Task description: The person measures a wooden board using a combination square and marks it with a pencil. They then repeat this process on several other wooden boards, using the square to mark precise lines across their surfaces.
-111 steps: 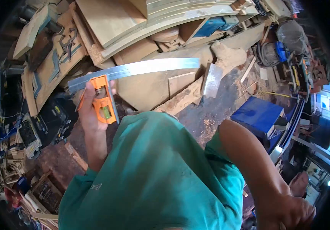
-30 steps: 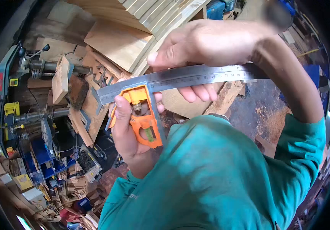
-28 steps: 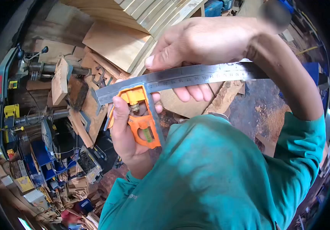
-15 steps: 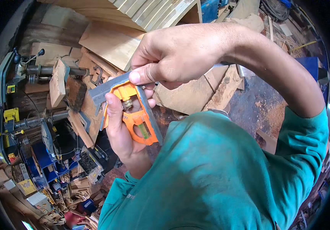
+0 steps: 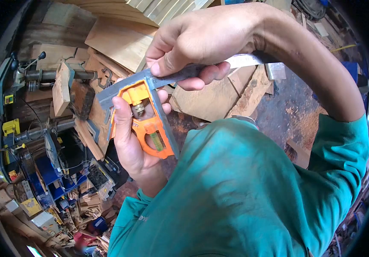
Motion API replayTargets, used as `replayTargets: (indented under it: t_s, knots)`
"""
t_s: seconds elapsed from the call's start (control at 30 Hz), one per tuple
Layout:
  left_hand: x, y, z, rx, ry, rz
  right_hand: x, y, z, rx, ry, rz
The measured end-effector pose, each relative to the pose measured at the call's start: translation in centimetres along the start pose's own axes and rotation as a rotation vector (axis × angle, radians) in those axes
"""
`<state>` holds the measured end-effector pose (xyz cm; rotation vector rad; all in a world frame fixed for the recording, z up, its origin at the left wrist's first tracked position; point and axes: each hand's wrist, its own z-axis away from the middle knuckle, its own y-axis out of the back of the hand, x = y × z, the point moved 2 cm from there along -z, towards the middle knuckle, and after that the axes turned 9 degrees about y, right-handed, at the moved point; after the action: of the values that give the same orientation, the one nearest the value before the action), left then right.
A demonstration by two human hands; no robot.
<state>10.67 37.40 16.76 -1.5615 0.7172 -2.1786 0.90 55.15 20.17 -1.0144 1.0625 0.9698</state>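
Note:
An orange square head (image 5: pixel 153 136) with grey metal edges, a brass knob and a green level vial rests in my left hand (image 5: pixel 134 150), its thumb and fingers wrapped round it. A metal ruler blade (image 5: pixel 244 61) passes through the top of the head and reaches out to the right. My right hand (image 5: pixel 193 47) pinches the blade close to the head, thumb on top, with other fingers curled beneath it. The blade's middle is partly hidden by these fingers.
A machine with dark bars (image 5: pixel 43 76) stands at the left. Boards (image 5: pixel 120 40) lie at the top, and a brown panel (image 5: pixel 210 100) lies beyond my hands. Sawdust (image 5: pixel 306 132) covers part of the floor at the right. Tools and wood scraps crowd the lower left.
More of the ruler blade shows under my right hand, whose lower fingers are now visible along it. The head has shifted slightly left and up in view.

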Motion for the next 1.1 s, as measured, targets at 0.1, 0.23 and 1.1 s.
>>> replayTargets:
  t_s: [0.1, 0.23, 1.1]
  knots:
    - [-0.1, 0.0, -0.1, 0.02, -0.039, -0.012, -1.4, 0.6, 0.7, -0.148, -0.015, 0.001]
    - [-0.1, 0.2, -0.3, 0.044, -0.055, 0.038, -3.4, -1.3, 2.0, 0.188, -0.087, 0.311]
    - [-0.3, 0.4, -0.3, 0.043, -0.066, 0.033, -4.0, -1.5, 1.8, 0.12, -0.128, 0.481]
